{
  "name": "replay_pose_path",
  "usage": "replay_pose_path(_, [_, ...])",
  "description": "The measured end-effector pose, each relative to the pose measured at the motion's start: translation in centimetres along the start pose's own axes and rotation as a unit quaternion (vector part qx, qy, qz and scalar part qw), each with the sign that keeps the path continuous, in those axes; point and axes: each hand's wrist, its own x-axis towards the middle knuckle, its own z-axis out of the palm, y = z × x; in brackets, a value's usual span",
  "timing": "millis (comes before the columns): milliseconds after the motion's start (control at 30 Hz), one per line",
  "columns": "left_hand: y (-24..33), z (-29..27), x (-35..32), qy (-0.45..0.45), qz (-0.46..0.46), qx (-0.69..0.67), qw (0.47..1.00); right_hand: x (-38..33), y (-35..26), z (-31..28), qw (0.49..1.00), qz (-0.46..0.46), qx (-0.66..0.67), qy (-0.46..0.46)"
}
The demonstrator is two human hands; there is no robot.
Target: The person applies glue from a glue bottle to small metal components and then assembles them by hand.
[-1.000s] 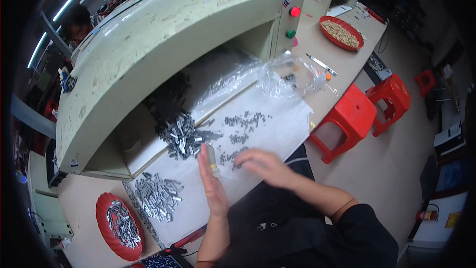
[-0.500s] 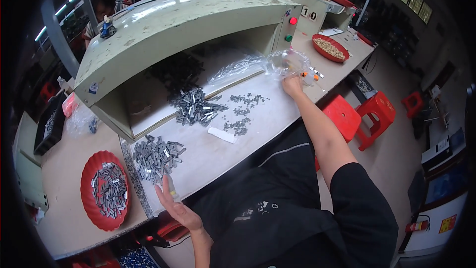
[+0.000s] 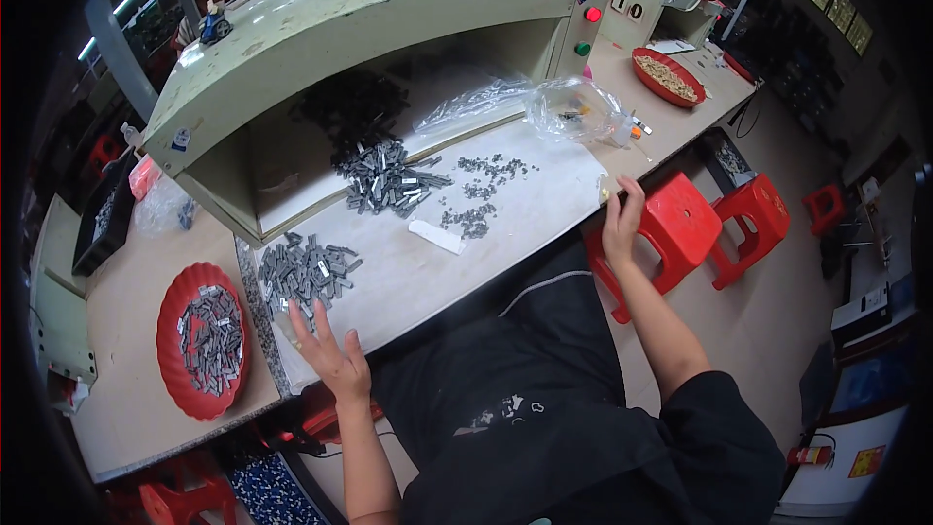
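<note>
My left hand (image 3: 335, 360) is spread over the front edge of the bench, its fingertips at the near side of a pile of small grey bar-shaped pieces (image 3: 306, 272); nothing shows in its grasp. At the bench's front right edge, my right hand (image 3: 623, 224) has its fingers stretched out and apart. A small yellowish spot (image 3: 604, 194) shows beside its fingertips; I cannot make out what it is. Between the hands, a white strip (image 3: 436, 236) lies near scattered tiny grey bits (image 3: 476, 221). Behind them, a larger heap of grey bars (image 3: 389, 180) spills from a hooded booth (image 3: 364, 15).
A red scalloped bowl (image 3: 175, 369) of grey bars stands at the left. Clear plastic bags (image 3: 573, 112) lie at the booth's right, beside a small orange-capped bottle (image 3: 625, 132). Farther right is a red tray (image 3: 669, 78) of tan pieces. Red stools (image 3: 683, 219) stand off the bench's right side.
My right hand has drawn back from the plastic bag to the bench's front edge. My left hand has turned and spread its fingers, closer to the grey pile. The view has shifted slightly.
</note>
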Motion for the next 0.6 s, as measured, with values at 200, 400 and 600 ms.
replay_pose_path(200, [-0.5,1.0,-0.4,0.013,-0.033,0.030,0.999,-12.9,-5.2,0.2,0.858,-0.023,0.129,-0.497])
replay_pose_path(400, [-1.3,-0.7,-0.7,-0.139,-0.055,0.020,0.989,-17.0,-3.1,12.3,0.746,0.126,0.159,-0.634])
replay_pose_path(600, [0.0,-0.6,-0.2,-0.071,-0.055,0.064,0.994,-16.3,-0.5,12.7,0.761,0.065,0.088,-0.640])
